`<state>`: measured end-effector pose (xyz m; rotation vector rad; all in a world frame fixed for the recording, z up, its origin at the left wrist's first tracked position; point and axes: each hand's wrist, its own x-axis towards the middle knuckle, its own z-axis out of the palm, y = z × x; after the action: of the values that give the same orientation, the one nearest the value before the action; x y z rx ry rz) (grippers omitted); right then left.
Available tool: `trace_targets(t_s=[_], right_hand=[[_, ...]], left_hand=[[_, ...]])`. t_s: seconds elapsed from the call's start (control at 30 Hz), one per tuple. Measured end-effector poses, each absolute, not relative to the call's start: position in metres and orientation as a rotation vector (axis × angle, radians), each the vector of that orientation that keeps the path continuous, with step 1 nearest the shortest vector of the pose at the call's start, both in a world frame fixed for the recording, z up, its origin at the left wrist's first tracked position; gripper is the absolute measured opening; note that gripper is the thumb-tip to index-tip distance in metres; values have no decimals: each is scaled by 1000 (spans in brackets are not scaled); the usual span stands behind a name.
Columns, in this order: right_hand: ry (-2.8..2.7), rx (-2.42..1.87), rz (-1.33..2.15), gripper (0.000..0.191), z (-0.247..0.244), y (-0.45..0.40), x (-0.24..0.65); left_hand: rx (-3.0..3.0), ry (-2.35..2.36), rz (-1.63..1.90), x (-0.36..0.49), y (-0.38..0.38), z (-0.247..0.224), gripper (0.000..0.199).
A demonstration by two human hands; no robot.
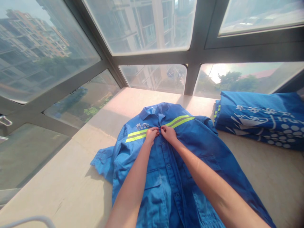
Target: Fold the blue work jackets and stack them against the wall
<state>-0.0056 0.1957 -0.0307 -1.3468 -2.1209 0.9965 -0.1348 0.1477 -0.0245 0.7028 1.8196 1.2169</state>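
A blue work jacket (133, 161) with yellow-green and grey stripes lies face up, its collar toward the windows. My left hand (152, 135) pinches the edge of the front placket at chest height, beside the stripe. Close against it, my right hand (168, 134) pinches the opposite edge of the placket. The fingertips of both hands almost meet and hide the button between them. Below, several buttons show along the placket, among them a lower button (168, 165). The left-hand sleeve (104, 161) is bent outward, its elastic cuff on the surface.
Folded blue garments (258, 120) with white print are stacked at the right on the pale ledge (78, 164). Grey-framed windows (152, 58) border the ledge at the back and left. A white curved bar (35, 219) shows at the bottom left.
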Motion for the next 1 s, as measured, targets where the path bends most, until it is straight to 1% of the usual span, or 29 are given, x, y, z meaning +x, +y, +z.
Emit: trace_targets(t_s=[0.13, 0.27, 0.43, 0.57, 0.83, 1.0], right_hand=[[-2124, -1373, 1032, 24, -24, 196, -7], [-2122, -1508, 1034, 26, -17, 192, -10], [-2002, -1617, 1053, 30, -15, 188, -12], [-1879, -1519, 1129, 20, -21, 192, -10], [-1847, -1252, 1373, 23, -38, 213, 2], [-1828, -1162, 1537, 27, -36, 219, 5]], left_hand=[[839, 1920, 1186, -132, 150, -26, 14], [986, 2039, 1164, -131, 153, -24, 12], [1075, 2070, 1183, -132, 151, -24, 11], [1077, 1997, 1239, -134, 144, -30, 5], [1115, 1962, 1349, -132, 141, -35, 5], [1182, 2020, 1346, -126, 140, -31, 7]])
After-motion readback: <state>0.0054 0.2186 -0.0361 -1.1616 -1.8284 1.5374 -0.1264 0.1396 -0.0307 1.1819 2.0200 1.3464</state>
